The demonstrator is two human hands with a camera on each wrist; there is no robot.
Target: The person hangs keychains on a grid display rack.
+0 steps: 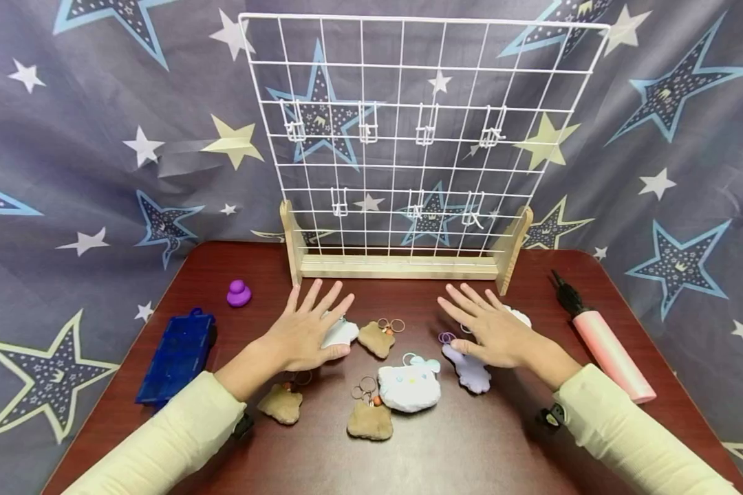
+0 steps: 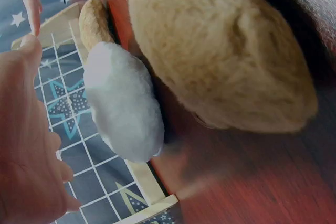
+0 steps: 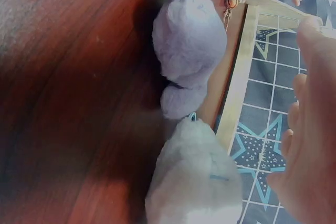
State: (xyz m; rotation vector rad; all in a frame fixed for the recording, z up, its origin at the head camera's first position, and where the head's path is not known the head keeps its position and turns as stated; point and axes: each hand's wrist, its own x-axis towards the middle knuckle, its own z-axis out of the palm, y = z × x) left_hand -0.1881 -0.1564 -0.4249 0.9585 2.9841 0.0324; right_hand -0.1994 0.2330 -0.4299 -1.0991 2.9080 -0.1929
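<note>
Both hands are held palm down over the table with fingers spread. My left hand (image 1: pixel 307 331) overlaps a white plush keychain (image 1: pixel 342 333) in the head view. Near it lie brown plush keychains: one (image 1: pixel 281 403) by the wrist, one (image 1: pixel 376 339) right of the thumb, one (image 1: pixel 370 421) closer to the front. My right hand (image 1: pixel 494 330) partly covers a lilac plush keychain (image 1: pixel 468 369) and a white plush one (image 1: pixel 518 315). Between the hands sits a white cat-face plush keychain (image 1: pixel 409 388) with a blue bow. The right wrist view shows the lilac plush (image 3: pixel 189 35) beside a white plush (image 3: pixel 194 177).
A white wire grid rack (image 1: pixel 402 168) with several small hooks stands on wooden feet at the back. On the left are a blue translucent box (image 1: pixel 176 357) and a purple duck (image 1: pixel 238 294). A pink-and-black umbrella (image 1: pixel 613 354) lies on the right. Star-patterned cloth (image 1: pixel 68 172) hangs behind.
</note>
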